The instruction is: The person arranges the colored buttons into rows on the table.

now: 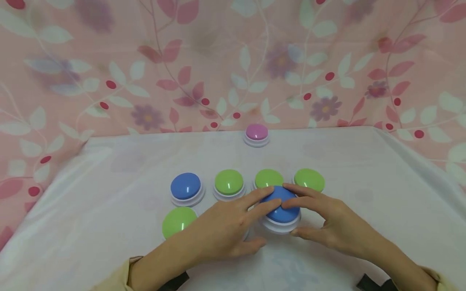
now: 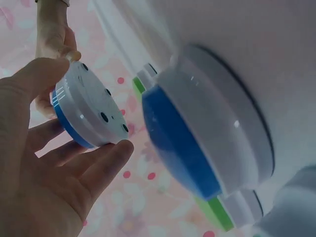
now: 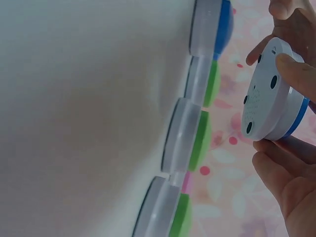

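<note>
A blue-domed push button point(image 1: 279, 214) with a white base is held above the white cloth, its underside with black feet facing the wrist cameras. My right hand point(image 1: 336, 222) grips it from the right, fingers on the dome and rim and thumb at the base. Extended fingers of my left hand point(image 1: 225, 230) touch the dome from the left; in the head view its thumb stands apart from the base. Another blue button point(image 2: 182, 143) sits on the cloth close to my left hand in the left wrist view. That hand covers part of a front green button point(image 1: 178, 222).
Behind the hands stand a blue button point(image 1: 185, 186) and several green buttons point(image 1: 228, 182) in a row. A pink button point(image 1: 256, 132) is at the back edge, before a floral pink curtain point(image 1: 225, 60). White cloth point(image 1: 120, 202) covers the table.
</note>
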Action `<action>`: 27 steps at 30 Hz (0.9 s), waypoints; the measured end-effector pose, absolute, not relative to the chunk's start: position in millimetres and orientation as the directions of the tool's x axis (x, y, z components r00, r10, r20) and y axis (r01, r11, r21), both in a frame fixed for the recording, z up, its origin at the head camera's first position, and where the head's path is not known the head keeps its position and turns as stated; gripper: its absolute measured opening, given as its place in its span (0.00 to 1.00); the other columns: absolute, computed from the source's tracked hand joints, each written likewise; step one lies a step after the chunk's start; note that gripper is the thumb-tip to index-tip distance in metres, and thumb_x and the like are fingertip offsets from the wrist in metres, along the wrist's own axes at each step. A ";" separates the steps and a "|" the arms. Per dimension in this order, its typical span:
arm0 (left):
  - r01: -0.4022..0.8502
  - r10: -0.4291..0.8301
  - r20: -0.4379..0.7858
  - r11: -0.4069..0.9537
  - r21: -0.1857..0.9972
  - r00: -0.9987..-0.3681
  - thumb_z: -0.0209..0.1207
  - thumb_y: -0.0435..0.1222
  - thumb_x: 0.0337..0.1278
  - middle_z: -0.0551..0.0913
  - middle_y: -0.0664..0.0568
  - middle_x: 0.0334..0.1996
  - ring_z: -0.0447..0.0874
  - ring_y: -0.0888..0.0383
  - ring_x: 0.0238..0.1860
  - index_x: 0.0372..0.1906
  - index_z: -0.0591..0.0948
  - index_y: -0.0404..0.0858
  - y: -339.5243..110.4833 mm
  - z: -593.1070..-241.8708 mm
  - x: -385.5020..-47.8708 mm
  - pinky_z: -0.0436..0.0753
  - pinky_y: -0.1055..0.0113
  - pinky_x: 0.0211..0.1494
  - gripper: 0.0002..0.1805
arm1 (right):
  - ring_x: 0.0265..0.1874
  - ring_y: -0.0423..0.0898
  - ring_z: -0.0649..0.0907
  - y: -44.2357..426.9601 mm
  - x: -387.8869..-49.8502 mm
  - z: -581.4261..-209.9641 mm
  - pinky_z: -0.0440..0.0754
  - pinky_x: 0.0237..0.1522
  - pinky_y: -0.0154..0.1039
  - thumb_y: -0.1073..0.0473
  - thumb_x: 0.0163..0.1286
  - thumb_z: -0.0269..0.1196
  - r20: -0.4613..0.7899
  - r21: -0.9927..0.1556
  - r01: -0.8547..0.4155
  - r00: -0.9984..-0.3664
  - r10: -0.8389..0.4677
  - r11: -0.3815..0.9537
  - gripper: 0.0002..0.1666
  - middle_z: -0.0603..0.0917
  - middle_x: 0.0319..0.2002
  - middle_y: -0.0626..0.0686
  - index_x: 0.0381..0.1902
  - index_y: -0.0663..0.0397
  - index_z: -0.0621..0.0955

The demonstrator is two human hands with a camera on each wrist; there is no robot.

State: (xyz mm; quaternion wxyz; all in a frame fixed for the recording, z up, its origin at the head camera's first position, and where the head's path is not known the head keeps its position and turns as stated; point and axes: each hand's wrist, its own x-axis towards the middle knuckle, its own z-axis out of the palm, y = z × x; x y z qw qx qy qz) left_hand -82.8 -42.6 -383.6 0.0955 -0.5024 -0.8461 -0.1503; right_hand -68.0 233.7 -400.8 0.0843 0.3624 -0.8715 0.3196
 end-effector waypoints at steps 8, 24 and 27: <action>0.815 0.796 0.193 0.530 0.234 -0.574 0.65 0.55 0.56 0.64 0.55 0.74 0.86 0.58 0.45 0.73 0.66 0.51 -40.4 -394.8 -79.4 0.83 0.67 0.38 0.40 | 0.65 0.48 0.76 232.9 -67.5 -415.5 0.77 0.58 0.31 0.60 0.51 0.78 0.327 -0.458 -0.687 -0.720 -0.612 0.564 0.37 0.71 0.70 0.46 0.58 0.30 0.78; 0.805 0.815 0.111 0.523 0.281 -0.568 0.62 0.54 0.60 0.65 0.57 0.72 0.85 0.59 0.44 0.74 0.65 0.53 -38.9 -407.0 -83.4 0.83 0.63 0.48 0.38 | 0.61 0.47 0.78 229.0 -65.3 -418.0 0.82 0.55 0.47 0.55 0.55 0.76 0.164 -0.486 -0.607 -0.770 -0.617 0.629 0.32 0.71 0.68 0.44 0.55 0.31 0.76; 0.804 0.820 0.089 0.523 0.283 -0.565 0.61 0.54 0.61 0.65 0.57 0.73 0.84 0.60 0.46 0.74 0.65 0.53 -37.5 -407.2 -83.4 0.83 0.64 0.49 0.37 | 0.61 0.46 0.78 229.5 -64.6 -418.2 0.81 0.55 0.47 0.56 0.55 0.76 0.147 -0.487 -0.602 -0.771 -0.620 0.633 0.31 0.71 0.67 0.44 0.55 0.32 0.76</action>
